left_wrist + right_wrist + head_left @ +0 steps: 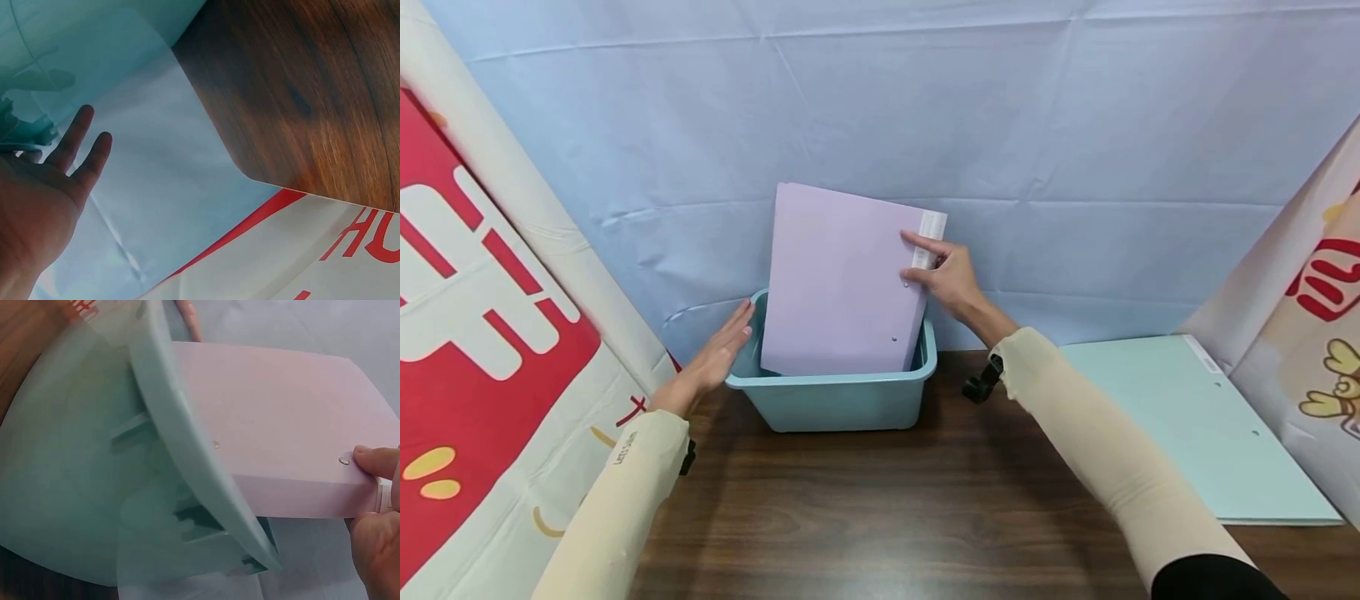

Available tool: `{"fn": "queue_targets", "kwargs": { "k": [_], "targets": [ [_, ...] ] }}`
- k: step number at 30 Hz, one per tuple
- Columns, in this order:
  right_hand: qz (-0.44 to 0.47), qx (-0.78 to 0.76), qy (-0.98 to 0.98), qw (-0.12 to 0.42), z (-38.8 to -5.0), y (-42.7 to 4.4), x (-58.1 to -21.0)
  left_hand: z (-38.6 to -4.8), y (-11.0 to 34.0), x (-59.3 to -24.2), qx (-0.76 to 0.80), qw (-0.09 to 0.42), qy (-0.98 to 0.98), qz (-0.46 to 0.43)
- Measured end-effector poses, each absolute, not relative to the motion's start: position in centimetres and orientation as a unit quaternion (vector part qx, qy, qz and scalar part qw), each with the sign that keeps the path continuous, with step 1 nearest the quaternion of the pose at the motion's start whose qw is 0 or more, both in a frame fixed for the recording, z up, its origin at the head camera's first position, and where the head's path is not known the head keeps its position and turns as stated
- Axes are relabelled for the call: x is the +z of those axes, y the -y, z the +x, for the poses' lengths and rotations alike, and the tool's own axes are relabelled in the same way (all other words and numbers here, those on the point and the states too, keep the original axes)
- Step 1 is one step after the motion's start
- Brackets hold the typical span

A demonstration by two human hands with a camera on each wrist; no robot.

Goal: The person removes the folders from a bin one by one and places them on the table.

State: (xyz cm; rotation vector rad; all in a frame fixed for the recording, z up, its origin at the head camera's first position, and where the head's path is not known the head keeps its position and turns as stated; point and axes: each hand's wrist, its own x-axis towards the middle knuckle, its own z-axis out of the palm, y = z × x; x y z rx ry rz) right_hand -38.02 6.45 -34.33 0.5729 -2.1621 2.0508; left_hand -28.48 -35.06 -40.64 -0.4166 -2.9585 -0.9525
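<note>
A purple binder with two small rivets and a white label strip stands tilted in a teal plastic basin. With thumb and fingers my right hand grips the binder near its upper right edge, by the label. In the right wrist view, the binder rises past the rim of the basin, and the thumb lies beside a rivet. My left hand rests with extended fingers against the left end of the basin. The left wrist view shows that hand with spread fingers beside the translucent-looking basin wall.
On the right of the brown wooden table a mint-green binder lies flat. A pale blue cloth hangs right behind the basin. Printed red-and-white cloth borders the left side, and another printed cloth the right.
</note>
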Motion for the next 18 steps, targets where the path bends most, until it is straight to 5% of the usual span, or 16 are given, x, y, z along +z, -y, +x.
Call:
{"fn": "queue_targets", "kwargs": {
  "k": [18],
  "targets": [
    [0.165,0.727,0.662,0.079,-37.4,-7.8,-32.7,-28.2,35.3,-40.8,-0.301,0.002,0.946,-0.123]
  ]
}}
